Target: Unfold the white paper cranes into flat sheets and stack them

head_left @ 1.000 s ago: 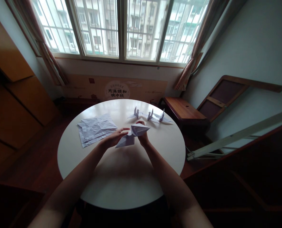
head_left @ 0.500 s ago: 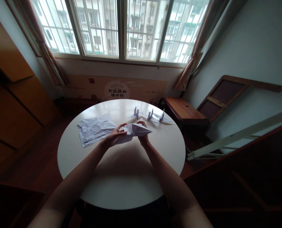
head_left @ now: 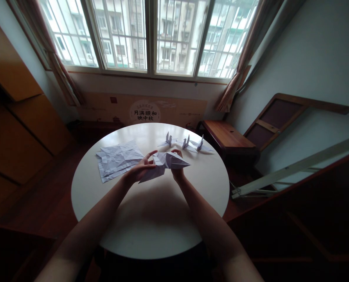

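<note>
A partly folded sheet of white paper (head_left: 165, 159) is held up above the table between both hands. Its right end comes to a sharp point, while the left part hangs as a loose flap. My left hand (head_left: 141, 167) grips the flap side, thumb and fingers closed on the paper. On the other side, my right hand (head_left: 178, 172) holds the pointed part from beneath, most of its fingers hidden by the paper. Beyond the hands stand three folded paper cranes, a left one (head_left: 168, 140), a middle one (head_left: 186, 142) and a right one (head_left: 200, 145).
Creased white sheets (head_left: 118, 156) lie at the left on the round white table (head_left: 157, 231). A low wooden stand (head_left: 230, 135) is behind it on the right. Wooden cabinets (head_left: 18, 137) line the left, and a barred window (head_left: 151, 37) is ahead.
The folded paper has shifted slightly to the right and tilted a little, with its lower left flap showing more. Both hands keep their hold; the cranes and sheets have not moved.
</note>
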Action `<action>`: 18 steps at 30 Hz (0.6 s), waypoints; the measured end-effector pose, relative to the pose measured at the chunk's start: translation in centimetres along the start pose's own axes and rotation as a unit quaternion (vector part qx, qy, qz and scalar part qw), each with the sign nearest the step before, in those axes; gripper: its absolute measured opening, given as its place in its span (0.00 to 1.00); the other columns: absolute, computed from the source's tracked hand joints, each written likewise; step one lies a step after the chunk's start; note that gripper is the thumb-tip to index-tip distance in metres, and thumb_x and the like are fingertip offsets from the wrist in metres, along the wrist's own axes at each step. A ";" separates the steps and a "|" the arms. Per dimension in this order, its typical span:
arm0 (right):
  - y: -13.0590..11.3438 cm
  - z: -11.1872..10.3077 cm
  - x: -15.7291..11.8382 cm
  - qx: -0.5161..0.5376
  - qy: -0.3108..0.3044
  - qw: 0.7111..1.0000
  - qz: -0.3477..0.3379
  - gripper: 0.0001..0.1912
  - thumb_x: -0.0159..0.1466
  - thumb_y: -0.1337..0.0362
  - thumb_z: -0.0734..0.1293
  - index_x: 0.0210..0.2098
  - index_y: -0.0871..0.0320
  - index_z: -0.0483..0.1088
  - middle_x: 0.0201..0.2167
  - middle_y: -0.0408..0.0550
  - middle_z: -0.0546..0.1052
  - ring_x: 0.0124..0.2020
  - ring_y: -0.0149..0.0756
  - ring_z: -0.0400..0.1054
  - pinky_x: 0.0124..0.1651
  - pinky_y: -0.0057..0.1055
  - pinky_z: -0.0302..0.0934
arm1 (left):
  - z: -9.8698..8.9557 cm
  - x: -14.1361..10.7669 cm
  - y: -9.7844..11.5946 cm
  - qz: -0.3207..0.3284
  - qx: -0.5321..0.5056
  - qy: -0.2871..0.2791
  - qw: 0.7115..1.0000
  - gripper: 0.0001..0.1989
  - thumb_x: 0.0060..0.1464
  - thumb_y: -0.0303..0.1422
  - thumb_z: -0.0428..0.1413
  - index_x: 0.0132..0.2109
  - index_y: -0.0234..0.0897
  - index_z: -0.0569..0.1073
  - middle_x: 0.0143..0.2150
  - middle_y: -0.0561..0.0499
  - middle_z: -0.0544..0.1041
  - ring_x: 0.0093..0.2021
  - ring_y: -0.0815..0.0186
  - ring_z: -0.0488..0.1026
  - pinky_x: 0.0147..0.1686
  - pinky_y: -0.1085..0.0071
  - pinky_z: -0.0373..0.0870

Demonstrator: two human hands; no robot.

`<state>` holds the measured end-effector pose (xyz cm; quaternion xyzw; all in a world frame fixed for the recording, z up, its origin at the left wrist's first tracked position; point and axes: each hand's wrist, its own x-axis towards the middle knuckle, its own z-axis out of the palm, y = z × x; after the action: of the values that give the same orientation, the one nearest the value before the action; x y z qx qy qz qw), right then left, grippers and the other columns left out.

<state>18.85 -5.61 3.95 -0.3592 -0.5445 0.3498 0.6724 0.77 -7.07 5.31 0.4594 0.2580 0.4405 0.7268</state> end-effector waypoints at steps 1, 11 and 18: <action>0.0 0.0 0.0 0.006 0.013 1.000 -0.005 0.13 0.54 0.59 0.68 0.37 0.51 0.61 0.31 0.43 0.68 0.32 0.35 0.65 0.35 0.33 0.63 | 0.0 0.0 0.0 -0.003 -0.005 0.000 1.000 0.47 0.41 0.29 0.69 0.66 0.42 0.57 0.48 0.42 0.77 0.47 0.55 0.76 0.49 0.63 0.69; 0.0 -0.6 0.8 0.043 0.099 0.994 0.028 0.17 0.54 0.59 0.67 0.43 0.55 0.65 0.38 0.46 0.71 0.35 0.34 0.66 0.39 0.32 0.64 | 0.8 -0.1 0.7 0.012 -0.005 0.040 0.999 0.56 0.38 0.26 0.70 0.69 0.43 0.47 0.46 0.42 0.79 0.47 0.55 0.77 0.48 0.65 0.70; 0.7 -0.9 1.3 0.067 0.073 0.995 0.033 0.14 0.53 0.58 0.68 0.37 0.56 0.66 0.35 0.46 0.72 0.35 0.35 0.66 0.36 0.32 0.63 | 0.6 -0.1 0.5 -0.016 -0.006 0.044 0.999 0.31 0.43 0.31 0.68 0.57 0.36 0.71 0.44 0.42 0.80 0.38 0.60 0.79 0.38 0.71 0.72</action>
<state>19.84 -4.22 3.83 -0.3558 -0.4571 0.3800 0.7212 1.04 -7.31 6.04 0.4306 0.2947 0.4503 0.7246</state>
